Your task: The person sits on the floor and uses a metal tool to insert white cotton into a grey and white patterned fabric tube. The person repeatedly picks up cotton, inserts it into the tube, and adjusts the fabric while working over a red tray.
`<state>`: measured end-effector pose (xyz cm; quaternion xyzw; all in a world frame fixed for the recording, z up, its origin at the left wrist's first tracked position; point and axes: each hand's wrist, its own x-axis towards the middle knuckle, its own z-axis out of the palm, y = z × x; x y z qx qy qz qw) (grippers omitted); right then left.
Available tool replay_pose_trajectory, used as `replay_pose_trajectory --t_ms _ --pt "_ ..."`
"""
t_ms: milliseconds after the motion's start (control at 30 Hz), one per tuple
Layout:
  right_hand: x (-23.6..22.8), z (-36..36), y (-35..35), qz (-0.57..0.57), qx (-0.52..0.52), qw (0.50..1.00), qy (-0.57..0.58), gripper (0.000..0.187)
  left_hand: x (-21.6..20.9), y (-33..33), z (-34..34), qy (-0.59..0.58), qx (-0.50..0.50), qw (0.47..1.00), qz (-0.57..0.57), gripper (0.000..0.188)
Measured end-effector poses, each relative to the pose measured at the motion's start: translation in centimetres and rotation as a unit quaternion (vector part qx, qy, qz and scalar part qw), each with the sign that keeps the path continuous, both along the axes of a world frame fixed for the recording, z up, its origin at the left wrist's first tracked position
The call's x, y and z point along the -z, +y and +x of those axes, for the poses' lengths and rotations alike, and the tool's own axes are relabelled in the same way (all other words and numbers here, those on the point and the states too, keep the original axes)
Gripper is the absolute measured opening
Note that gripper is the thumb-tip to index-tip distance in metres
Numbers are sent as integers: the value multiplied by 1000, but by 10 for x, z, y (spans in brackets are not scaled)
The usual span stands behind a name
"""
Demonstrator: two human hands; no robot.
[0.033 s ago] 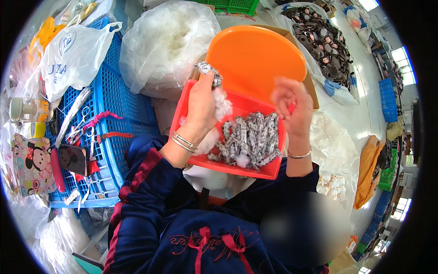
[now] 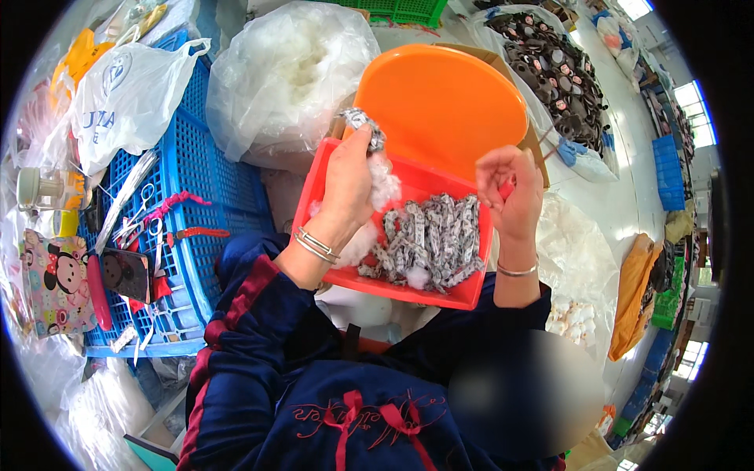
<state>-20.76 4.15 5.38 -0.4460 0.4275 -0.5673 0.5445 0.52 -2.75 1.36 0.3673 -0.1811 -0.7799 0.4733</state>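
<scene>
My left hand (image 2: 348, 179) is closed round a grey-and-white patterned fabric piece (image 2: 360, 119), whose top pokes out above the fingers. A tuft of white stuffing (image 2: 383, 179) hangs by that palm, over a red tray (image 2: 320, 174). Inside the tray lies a heap of narrow grey-and-white fabric pieces (image 2: 432, 239), with more white fluff (image 2: 359, 245) at its left. Raised above the tray's right edge, my right hand (image 2: 514, 192) has curled fingers round a small red thing (image 2: 506, 190), mostly hidden. A thin dark line shows beyond its knuckles; I cannot tell if it belongs to it.
An orange oval lid-like piece (image 2: 440, 98) stands behind the tray. A clear bag of white stuffing (image 2: 294, 74) is at the back left. Blue crates (image 2: 208, 208) at left carry scissors (image 2: 145, 196) and pouches. Dark pieces (image 2: 550, 71) fill a bag at far right.
My right hand, blurred before, has shifted slightly down and to the right and now looks sharper. My left hand and the fabric piece have hardly moved.
</scene>
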Motion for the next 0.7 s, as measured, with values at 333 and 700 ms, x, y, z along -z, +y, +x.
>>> replay_pose_trajectory --t_ms 333,700 --pt "59 88 10 -62 6 977 204 25 23 4 -6 4 3 1000 -3 24" --pt "38 91 15 -17 -15 954 299 15 8 1 4 17 -14 1000 12 27"
